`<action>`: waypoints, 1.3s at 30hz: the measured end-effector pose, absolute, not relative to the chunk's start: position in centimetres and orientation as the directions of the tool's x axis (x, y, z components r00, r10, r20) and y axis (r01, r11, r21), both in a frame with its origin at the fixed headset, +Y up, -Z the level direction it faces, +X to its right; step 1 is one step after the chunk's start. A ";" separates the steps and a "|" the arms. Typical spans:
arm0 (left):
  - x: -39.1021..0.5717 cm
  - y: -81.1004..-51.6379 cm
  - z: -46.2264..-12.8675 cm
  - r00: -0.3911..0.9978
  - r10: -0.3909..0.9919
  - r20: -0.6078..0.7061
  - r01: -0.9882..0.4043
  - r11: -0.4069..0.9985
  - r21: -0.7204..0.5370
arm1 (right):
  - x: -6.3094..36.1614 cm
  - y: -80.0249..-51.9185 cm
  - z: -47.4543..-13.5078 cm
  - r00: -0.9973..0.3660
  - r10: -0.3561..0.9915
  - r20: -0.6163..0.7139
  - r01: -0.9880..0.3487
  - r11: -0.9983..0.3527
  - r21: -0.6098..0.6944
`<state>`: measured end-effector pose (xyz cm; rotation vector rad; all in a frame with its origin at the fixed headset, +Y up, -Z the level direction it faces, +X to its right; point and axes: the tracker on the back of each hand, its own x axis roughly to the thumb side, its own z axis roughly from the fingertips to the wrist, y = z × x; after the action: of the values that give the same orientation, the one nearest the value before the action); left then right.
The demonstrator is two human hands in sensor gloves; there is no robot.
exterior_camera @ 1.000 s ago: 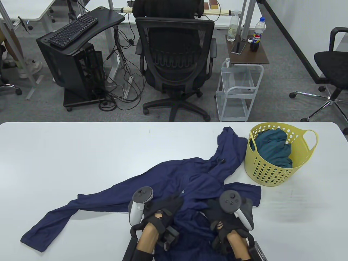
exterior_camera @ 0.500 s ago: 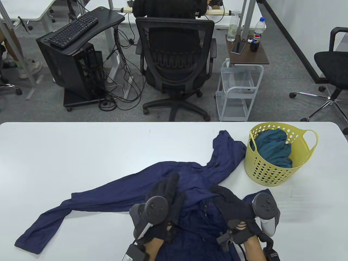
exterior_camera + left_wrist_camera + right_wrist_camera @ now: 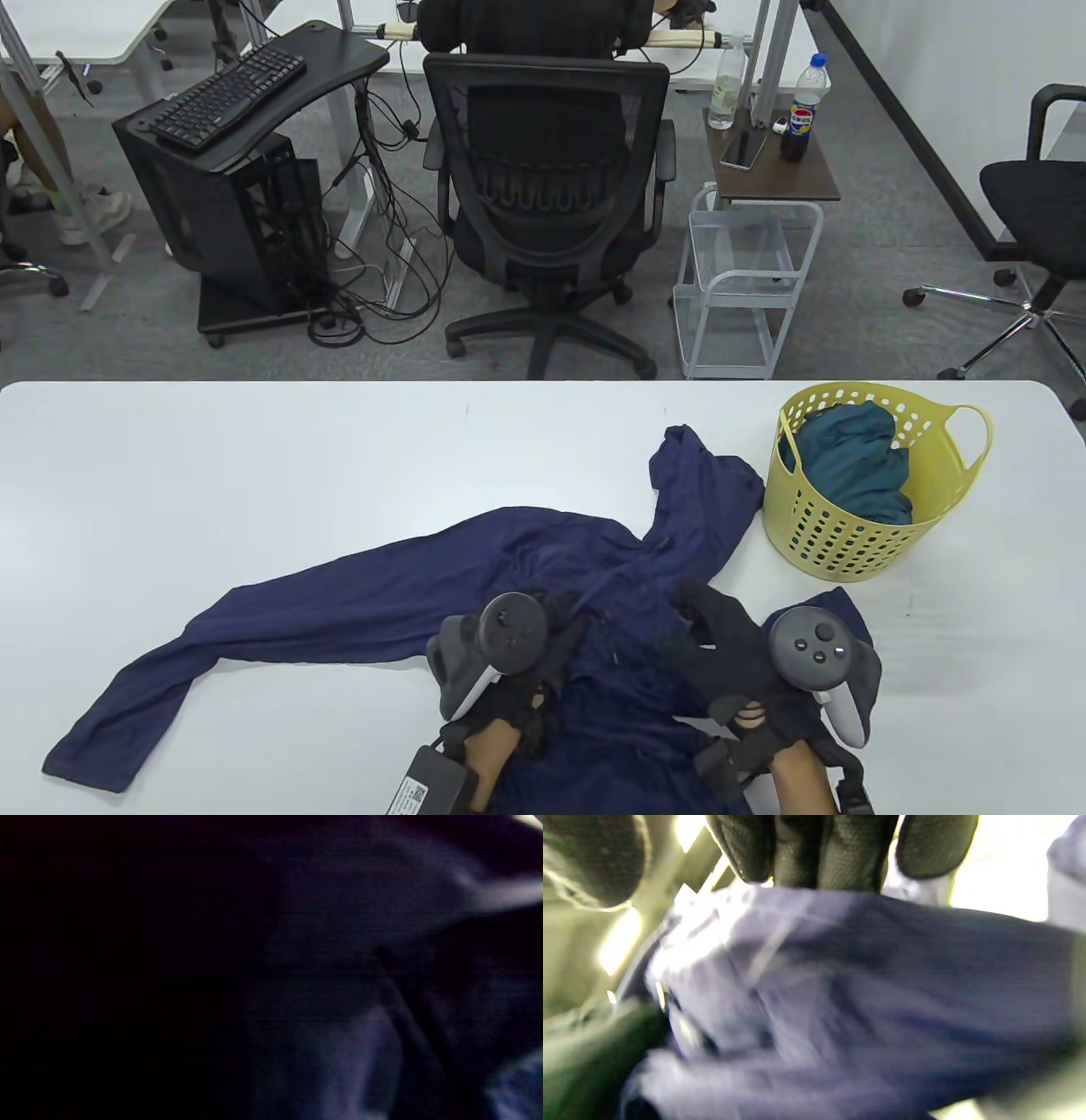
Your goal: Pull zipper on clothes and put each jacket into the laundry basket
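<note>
Gripping crumpled navy jacket [image 3: 543,552], gloved hands

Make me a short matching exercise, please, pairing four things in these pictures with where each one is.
Things:
1. navy jacket
2. teal garment
3. yellow basket
4. cola bottle

Places:
A. on the small brown side table beyond the white table
B. spread on the white table, under both hands
C. inside the basket
D. standing on the white table, toward its far right

Pairs: 1-B, 2-C, 3-D, 4-A
</note>
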<state>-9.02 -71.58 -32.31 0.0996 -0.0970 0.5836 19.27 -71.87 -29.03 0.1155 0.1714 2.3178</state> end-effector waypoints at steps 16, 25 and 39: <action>-16.3 -72.7 -33.5 0.582 0.811 -0.056 -0.799 0.583 0.144 | 15.0 -75.6 -30.2 -0.756 0.644 0.119 -0.513 -0.695 0.504; -15.1 -73.1 -33.5 0.561 0.827 -0.030 -0.824 0.562 0.065 | 22.9 -73.6 -30.8 -0.800 0.586 -0.131 -0.599 -0.761 0.251; -17.7 -71.8 -33.7 0.753 0.655 -0.056 -0.645 0.753 0.131 | 25.3 -70.5 -29.1 -0.880 0.354 -0.318 -0.381 -0.924 0.026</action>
<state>-17.72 -71.82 -33.67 0.1055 0.1006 0.7110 25.31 -70.49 -29.08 -0.4370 0.1229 2.7227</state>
